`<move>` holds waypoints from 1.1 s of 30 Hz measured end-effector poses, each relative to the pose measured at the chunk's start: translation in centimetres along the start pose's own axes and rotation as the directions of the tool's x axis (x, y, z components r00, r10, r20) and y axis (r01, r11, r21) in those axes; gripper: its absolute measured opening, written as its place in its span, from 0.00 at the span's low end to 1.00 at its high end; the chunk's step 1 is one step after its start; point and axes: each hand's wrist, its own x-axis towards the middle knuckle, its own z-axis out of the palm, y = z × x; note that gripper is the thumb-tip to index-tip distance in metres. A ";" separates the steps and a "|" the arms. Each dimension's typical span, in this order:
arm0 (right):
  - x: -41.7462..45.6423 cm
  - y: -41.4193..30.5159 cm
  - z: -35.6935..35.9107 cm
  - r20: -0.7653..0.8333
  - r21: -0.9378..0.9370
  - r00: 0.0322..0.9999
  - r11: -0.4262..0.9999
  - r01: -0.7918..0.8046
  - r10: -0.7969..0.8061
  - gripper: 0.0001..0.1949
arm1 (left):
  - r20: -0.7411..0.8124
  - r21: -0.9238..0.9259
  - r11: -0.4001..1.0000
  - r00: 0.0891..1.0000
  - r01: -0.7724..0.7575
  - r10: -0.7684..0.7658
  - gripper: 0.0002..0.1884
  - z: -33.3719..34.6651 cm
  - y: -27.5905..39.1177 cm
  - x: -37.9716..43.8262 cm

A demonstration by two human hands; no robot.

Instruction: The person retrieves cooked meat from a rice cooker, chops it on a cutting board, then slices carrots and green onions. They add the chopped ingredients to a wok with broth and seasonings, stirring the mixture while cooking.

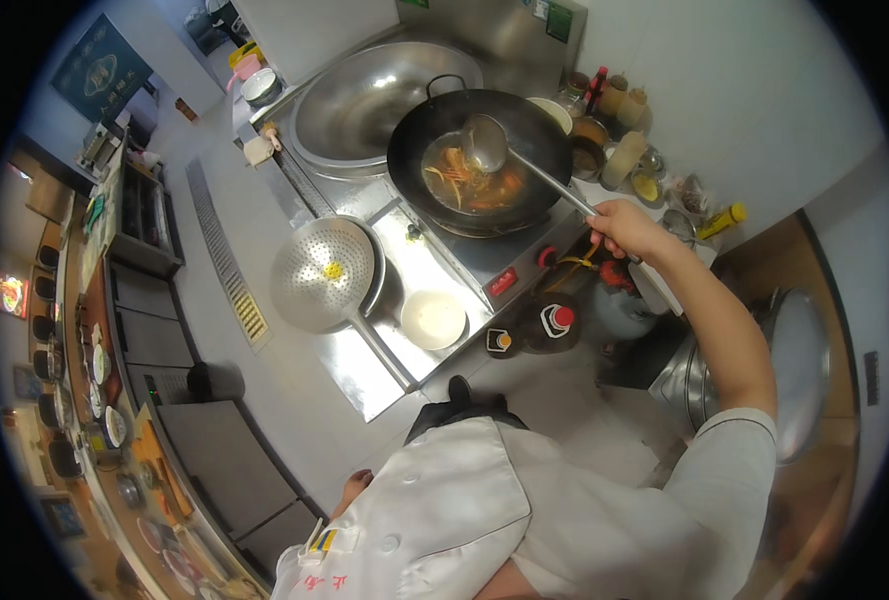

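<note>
My right hand (624,231) grips the handle of a metal ladle (485,142). The ladle's bowl rests over the broth in a black wok (548,169) on the burner. In the wok, orange and yellowish strips and pieces (455,166) lie in brownish liquid. My left hand (357,481) hangs low beside my white jacket, partly hidden, and its fingers are hard to make out. In front of me a perforated metal strainer (302,255) with yellow bits in it lies across a metal bowl. Beside its handle stands a cream-coloured bowl (434,320).
A wide steel wok (339,112) sits behind the black one. Squeeze bottles (632,109) and seasoning containers (588,142) crowd the right. Large capped bottles (549,322) stand on the floor beside a gas cylinder (624,311). A long counter (103,300) with dishes runs along the left.
</note>
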 end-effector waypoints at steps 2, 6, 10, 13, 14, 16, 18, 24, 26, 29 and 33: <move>-1.6 -0.6 0.8 -0.087 -0.210 0.990 0.973 0.091 -0.111 0.10 | 0.005 0.060 0.998 1.000 0.012 -0.012 0.26 1.4 0.8 1.6; -5.7 -1.9 0.8 -0.081 -0.273 0.992 0.960 0.069 -0.094 0.10 | 0.044 0.157 0.975 0.987 -0.159 0.154 0.24 3.5 2.3 5.0; -7.2 -3.0 1.5 -0.081 -0.469 0.983 0.876 0.110 -0.167 0.12 | 0.117 0.096 0.946 0.947 -0.310 0.298 0.18 4.5 3.5 7.5; -7.4 -3.3 2.0 -0.079 -0.550 0.975 0.825 0.132 -0.208 0.16 | 0.132 -0.335 0.924 0.980 0.185 -0.148 0.14 5.4 5.3 8.7; -7.4 -3.3 2.0 -0.066 -0.577 0.972 0.804 0.147 -0.225 0.16 | 0.098 -0.222 0.972 0.990 -0.074 0.098 0.14 5.3 5.9 8.9; -7.3 -3.1 1.5 -0.038 -0.635 0.954 0.744 0.207 -0.298 0.19 | 0.081 0.030 0.907 0.905 -0.420 0.417 0.13 5.5 7.3 9.1; -7.0 -2.8 0.4 -0.041 -0.689 0.943 0.693 0.212 -0.329 0.19 | 0.099 0.001 0.930 0.926 -0.367 0.365 0.13 6.3 8.5 8.9; -4.1 -1.3 -4.6 -0.056 -0.634 0.939 0.739 0.228 -0.338 0.18 | -0.049 0.179 0.902 0.912 -0.394 0.408 0.13 10.0 9.0 4.8; -1.9 -0.9 -6.2 -0.053 -0.483 0.961 0.850 0.212 -0.270 0.17 | -0.061 -0.307 0.950 0.995 0.061 -0.084 0.15 12.3 9.7 2.7; 2.3 0.0 -7.4 0.026 -0.228 0.979 0.952 0.203 -0.202 0.14 | -0.048 -0.546 0.799 0.942 0.253 -0.331 0.18 17.0 11.7 -1.5; 8.1 0.8 -8.2 0.173 -0.021 0.957 0.971 0.240 -0.233 0.13 | -0.070 -0.541 0.818 0.959 0.194 -0.273 0.20 22.4 14.3 -5.4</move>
